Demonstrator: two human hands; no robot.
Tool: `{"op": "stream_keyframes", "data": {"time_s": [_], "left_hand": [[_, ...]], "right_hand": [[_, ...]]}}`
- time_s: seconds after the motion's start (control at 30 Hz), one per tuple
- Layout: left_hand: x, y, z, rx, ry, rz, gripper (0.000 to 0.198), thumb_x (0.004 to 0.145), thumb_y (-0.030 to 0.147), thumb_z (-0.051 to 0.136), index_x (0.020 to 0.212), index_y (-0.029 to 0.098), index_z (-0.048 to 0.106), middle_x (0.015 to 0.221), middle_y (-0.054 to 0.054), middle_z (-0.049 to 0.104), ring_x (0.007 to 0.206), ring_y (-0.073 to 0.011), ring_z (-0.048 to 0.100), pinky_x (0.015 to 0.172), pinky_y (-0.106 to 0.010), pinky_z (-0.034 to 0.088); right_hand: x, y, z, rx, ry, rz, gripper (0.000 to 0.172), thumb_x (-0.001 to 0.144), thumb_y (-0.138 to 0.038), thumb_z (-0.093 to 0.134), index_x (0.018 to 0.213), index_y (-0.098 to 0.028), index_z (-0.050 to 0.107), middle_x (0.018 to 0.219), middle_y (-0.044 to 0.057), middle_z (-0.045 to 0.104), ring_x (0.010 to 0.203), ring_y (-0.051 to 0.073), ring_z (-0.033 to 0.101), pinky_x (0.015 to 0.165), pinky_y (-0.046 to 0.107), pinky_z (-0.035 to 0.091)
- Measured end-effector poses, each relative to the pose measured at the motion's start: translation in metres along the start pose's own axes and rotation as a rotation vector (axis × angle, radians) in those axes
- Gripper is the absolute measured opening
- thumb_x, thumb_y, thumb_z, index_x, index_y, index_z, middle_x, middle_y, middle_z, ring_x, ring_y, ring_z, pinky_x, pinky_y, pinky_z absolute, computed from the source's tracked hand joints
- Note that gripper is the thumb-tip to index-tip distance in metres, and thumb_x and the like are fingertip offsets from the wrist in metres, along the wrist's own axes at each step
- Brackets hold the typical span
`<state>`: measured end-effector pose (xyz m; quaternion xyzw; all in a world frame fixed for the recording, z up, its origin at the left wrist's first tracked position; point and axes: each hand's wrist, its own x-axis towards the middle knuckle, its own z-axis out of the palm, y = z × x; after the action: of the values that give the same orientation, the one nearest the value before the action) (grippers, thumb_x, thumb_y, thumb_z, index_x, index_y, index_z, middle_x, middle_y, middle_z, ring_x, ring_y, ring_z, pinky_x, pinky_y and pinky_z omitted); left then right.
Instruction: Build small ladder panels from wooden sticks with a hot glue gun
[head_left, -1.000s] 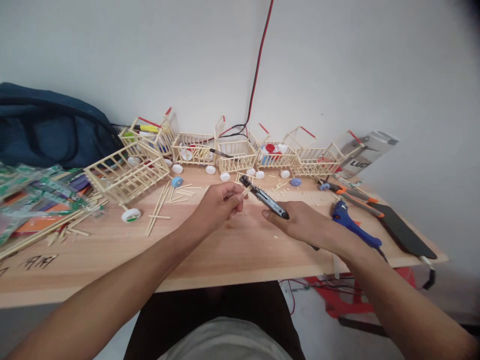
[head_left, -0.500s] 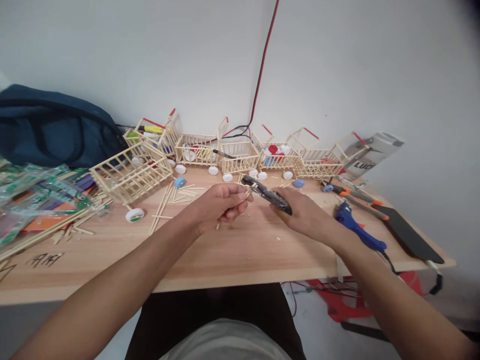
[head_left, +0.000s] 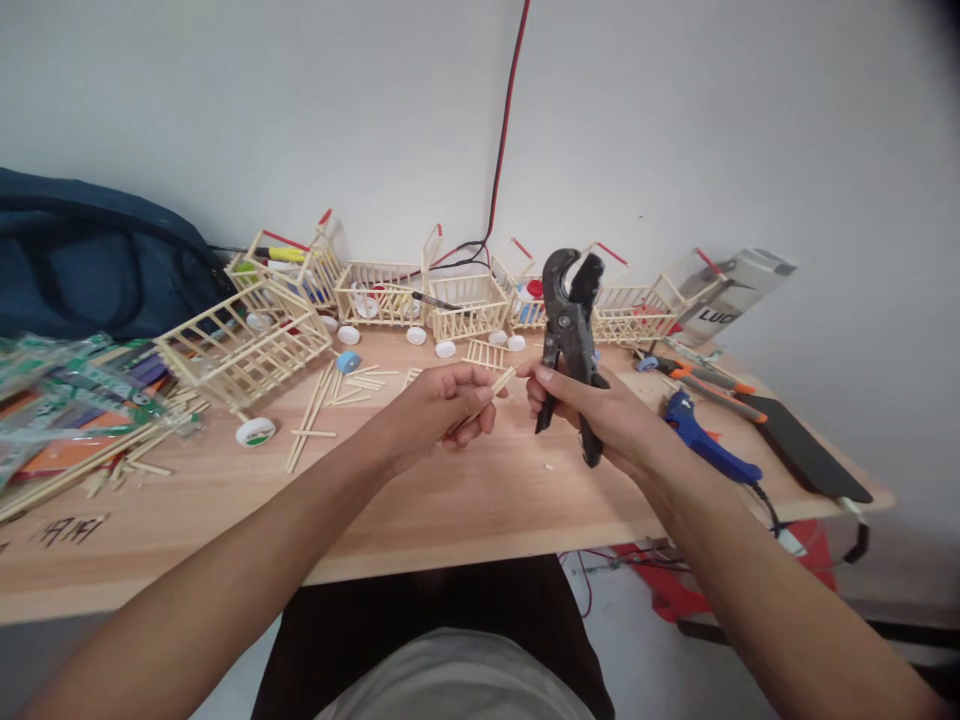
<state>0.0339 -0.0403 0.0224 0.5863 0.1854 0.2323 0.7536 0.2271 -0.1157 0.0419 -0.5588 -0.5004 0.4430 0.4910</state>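
Note:
Between thumb and fingers, my left hand [head_left: 442,402] pinches thin wooden sticks [head_left: 502,381], their ends pointing up and right. My right hand [head_left: 592,405] is wrapped round a black pipe cutter [head_left: 571,330], held upright with its curved jaws apart and nothing between them. The right fingertips come close to the stick ends; whether they touch I cannot tell. Behind my hands, a small ladder-like stick panel [head_left: 487,354] lies on the table [head_left: 480,510]. Short cut sticks [head_left: 360,385] and a longer bundle [head_left: 311,420] lie left of my left hand.
Several stick-built model carts [head_left: 251,340] with bottle-cap wheels line the wall. A blue glue gun [head_left: 709,440], orange-handled pliers [head_left: 716,385] and a black flat slab [head_left: 810,450] lie at right. Plastic-wrapped packs [head_left: 75,390] and a dark blue bag [head_left: 97,255] occupy the left.
My right hand has turned the pipe cutter upright and taken its jaws away from the sticks. The left hand still pinches the sticks. The view has shifted slightly.

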Motion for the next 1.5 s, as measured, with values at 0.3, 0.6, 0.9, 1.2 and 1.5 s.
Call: {"op": "stream_keyframes", "data": {"time_s": [0.3, 0.6, 0.9, 1.2, 1.5], "left_hand": [[0.000, -0.001, 0.001, 0.036, 0.022, 0.013, 0.022, 0.086, 0.035, 0.063, 0.093, 0.017, 0.053, 0.067, 0.002, 0.061, 0.044, -0.0045, 0.041, 0.039, -0.016, 0.026], [0.006, -0.004, -0.004, 0.601, 0.326, 0.078, 0.015, 0.084, 0.022, 0.055, 0.070, 0.017, 0.052, 0.067, -0.001, 0.058, 0.061, -0.0122, 0.050, 0.060, -0.026, 0.039], [-0.003, -0.025, -0.001, 1.344, 0.242, 0.236, 0.016, 0.089, 0.018, 0.047, 0.075, 0.019, 0.054, 0.083, -0.006, 0.057, 0.079, -0.0218, 0.050, 0.068, -0.034, 0.036], [0.007, -0.010, -0.005, 0.890, 0.365, 0.249, 0.017, 0.087, 0.020, 0.051, 0.085, 0.017, 0.068, 0.086, -0.006, 0.070, 0.083, -0.0193, 0.060, 0.076, -0.032, 0.044], [0.005, 0.001, 0.003, 0.378, 0.201, 0.073, 0.018, 0.078, 0.029, 0.068, 0.082, 0.012, 0.071, 0.061, -0.001, 0.064, 0.054, -0.0095, 0.054, 0.051, -0.020, 0.039]], "right_hand": [[0.007, -0.003, 0.015, -0.225, 0.087, -0.019, 0.026, 0.079, -0.043, 0.064, 0.086, -0.019, 0.057, 0.063, -0.002, 0.054, 0.059, 0.014, 0.052, 0.058, 0.029, 0.043], [0.006, 0.005, 0.006, -0.296, 0.092, -0.025, 0.022, 0.081, -0.042, 0.060, 0.080, -0.020, 0.054, 0.064, -0.002, 0.052, 0.061, 0.015, 0.050, 0.059, 0.030, 0.042], [-0.002, 0.014, 0.006, -0.196, 0.086, -0.001, 0.023, 0.081, -0.041, 0.062, 0.082, -0.019, 0.055, 0.066, -0.001, 0.053, 0.064, 0.015, 0.050, 0.063, 0.030, 0.042], [-0.002, 0.012, 0.007, -0.289, 0.120, -0.063, 0.022, 0.083, -0.042, 0.057, 0.080, -0.020, 0.054, 0.066, -0.002, 0.052, 0.063, 0.015, 0.050, 0.063, 0.030, 0.042], [0.006, 0.014, 0.016, -0.351, 0.111, -0.060, 0.024, 0.085, -0.044, 0.055, 0.078, -0.021, 0.053, 0.066, -0.002, 0.052, 0.064, 0.015, 0.051, 0.064, 0.030, 0.042]]}}
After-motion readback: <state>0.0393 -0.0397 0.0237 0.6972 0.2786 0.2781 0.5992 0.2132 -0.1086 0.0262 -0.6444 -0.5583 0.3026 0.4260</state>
